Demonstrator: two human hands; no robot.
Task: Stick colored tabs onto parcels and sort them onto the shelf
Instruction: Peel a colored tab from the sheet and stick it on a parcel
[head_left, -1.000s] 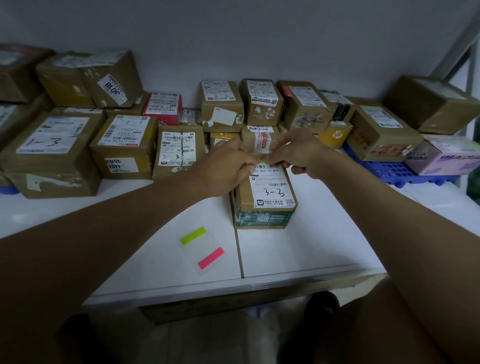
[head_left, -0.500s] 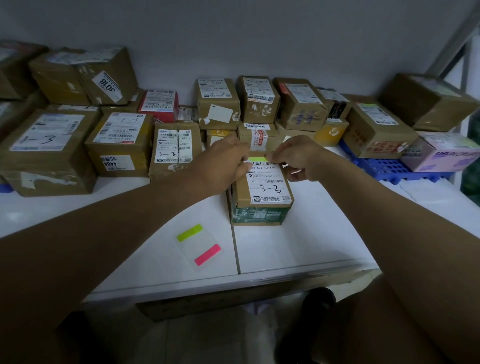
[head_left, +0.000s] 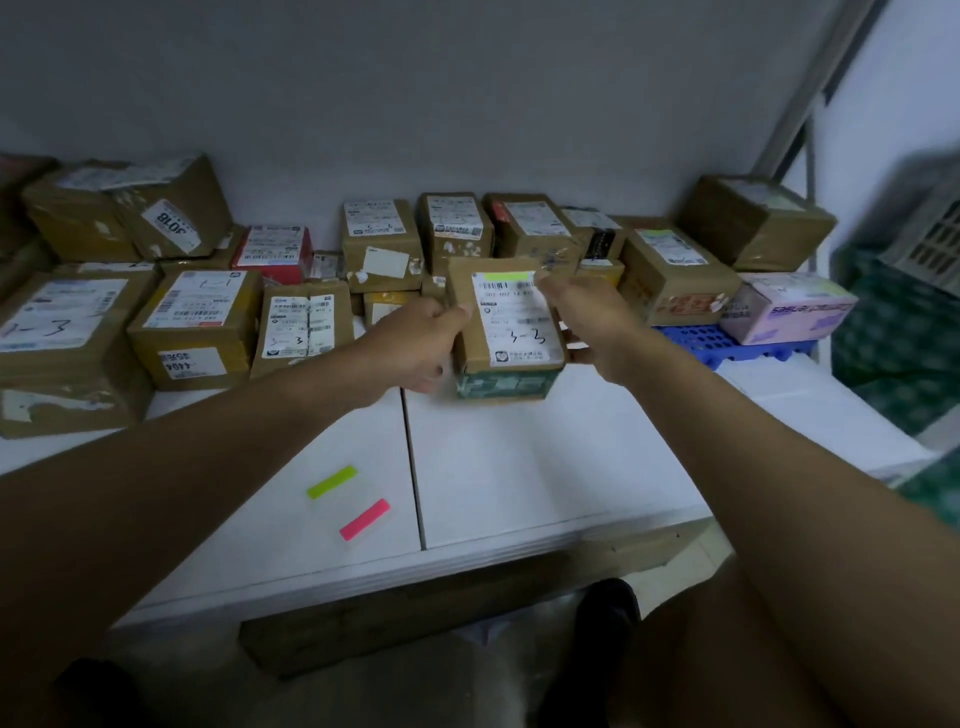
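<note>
Both hands grip one parcel (head_left: 506, 325) from its sides: the left hand (head_left: 421, 340) curls round its left edge, the right hand (head_left: 587, 322) holds its right edge, fingers wrapped under. The parcel appears raised and tilted above the white table (head_left: 519, 467), in front of the row of boxes (head_left: 382, 244) along the wall. A green tab (head_left: 503, 277) is stuck across the top of its label, which bears a handwritten "3-3". Nearer, on the table, lies a clear sheet with a green strip (head_left: 332, 481) and a pink strip (head_left: 364, 519). A blue crate (head_left: 706, 340) sits to the right under a pink box (head_left: 789, 306).
</note>
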